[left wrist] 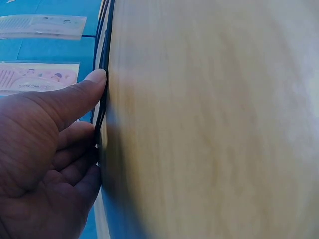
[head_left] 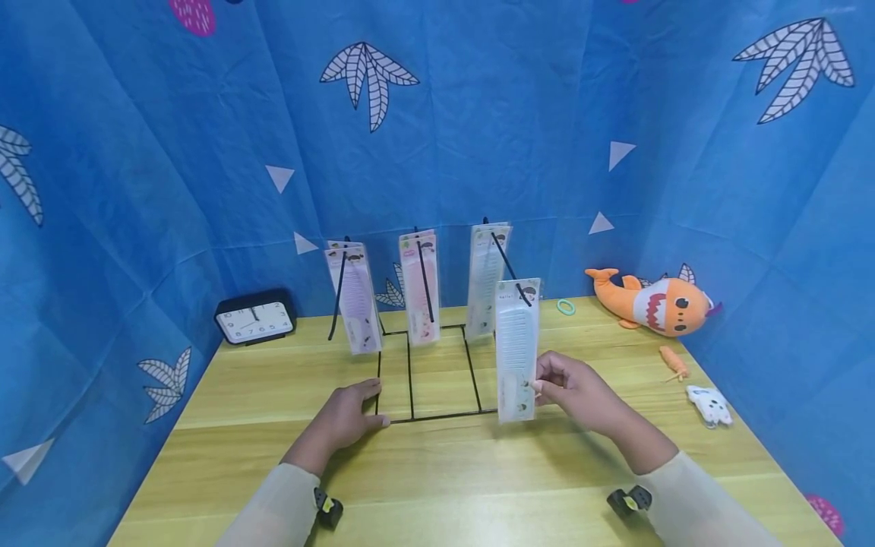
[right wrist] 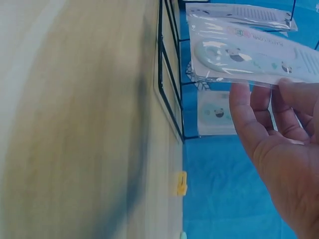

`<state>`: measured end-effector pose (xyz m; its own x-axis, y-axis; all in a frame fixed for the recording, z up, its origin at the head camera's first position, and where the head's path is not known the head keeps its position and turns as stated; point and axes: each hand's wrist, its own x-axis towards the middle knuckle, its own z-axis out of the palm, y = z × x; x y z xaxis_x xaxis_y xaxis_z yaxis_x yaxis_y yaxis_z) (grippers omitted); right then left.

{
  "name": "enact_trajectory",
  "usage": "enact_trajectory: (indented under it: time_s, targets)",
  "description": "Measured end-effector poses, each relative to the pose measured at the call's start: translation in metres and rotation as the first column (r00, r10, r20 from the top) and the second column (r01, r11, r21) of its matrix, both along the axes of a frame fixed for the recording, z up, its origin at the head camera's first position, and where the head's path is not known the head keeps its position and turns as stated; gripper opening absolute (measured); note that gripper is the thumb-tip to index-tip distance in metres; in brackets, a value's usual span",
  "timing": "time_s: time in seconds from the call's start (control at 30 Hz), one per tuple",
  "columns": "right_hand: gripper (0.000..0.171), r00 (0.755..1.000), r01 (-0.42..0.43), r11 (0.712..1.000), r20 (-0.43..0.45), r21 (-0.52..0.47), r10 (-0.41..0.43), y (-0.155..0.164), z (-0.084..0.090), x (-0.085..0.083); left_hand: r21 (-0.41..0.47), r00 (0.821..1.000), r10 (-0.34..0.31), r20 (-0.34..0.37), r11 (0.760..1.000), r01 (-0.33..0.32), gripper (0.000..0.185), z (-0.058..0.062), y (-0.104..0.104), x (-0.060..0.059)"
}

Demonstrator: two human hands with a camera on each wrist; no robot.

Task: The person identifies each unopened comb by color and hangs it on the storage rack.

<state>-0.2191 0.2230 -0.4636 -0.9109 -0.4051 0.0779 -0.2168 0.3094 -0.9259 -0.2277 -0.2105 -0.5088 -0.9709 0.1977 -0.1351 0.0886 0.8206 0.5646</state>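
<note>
Far left, a clock [head_left: 255, 320] leans on the blue backdrop. The left hand [head_left: 345, 420] rests flat on the table [head_left: 273, 395], fingers relaxed, thumb touching the black wire rack's [head_left: 410, 380] base corner. The right hand [head_left: 570, 387] pinches the lower edge of a packaged white comb [head_left: 516, 346] hanging on the rightmost hook (front of that row). A shark plush [head_left: 656, 302] lies far right.

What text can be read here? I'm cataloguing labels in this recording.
Clock: dial numerals, only "12" at the top legible.
White comb package pinched by the right hand: header print too blurred in the head and right wrist views.
Other comb packages: print too small.
</note>
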Motion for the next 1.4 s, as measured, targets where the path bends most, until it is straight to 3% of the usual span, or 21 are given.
enact_trajectory:
  time_s: [0.47, 0.83, 1.4]
  targets:
    - [0.007, 0.999, 0.029, 0.999, 0.018, -0.042, -0.028, -0.021, 0.003, -0.043, -0.002, 1.0, -0.003, -0.002, 1.0, 0.003, 0.069, 0.003, 0.0, 0.001]
    - [0.01, 0.991, 0.127, 0.99, 0.042, -0.06, -0.124, -0.034, 0.0, -0.078, -0.008, 1.0, -0.009, -0.005, 1.0, 0.009, 0.069, 0.003, 0.0, 0.001]
    - [0.009, 0.974, 0.224, 0.971, 0.057, -0.081, -0.22, -0.042, -0.007, -0.101, 0.017, 1.0, -0.001, 0.001, 1.0, 0.001, 0.071, 0.0, -0.001, 0.0]
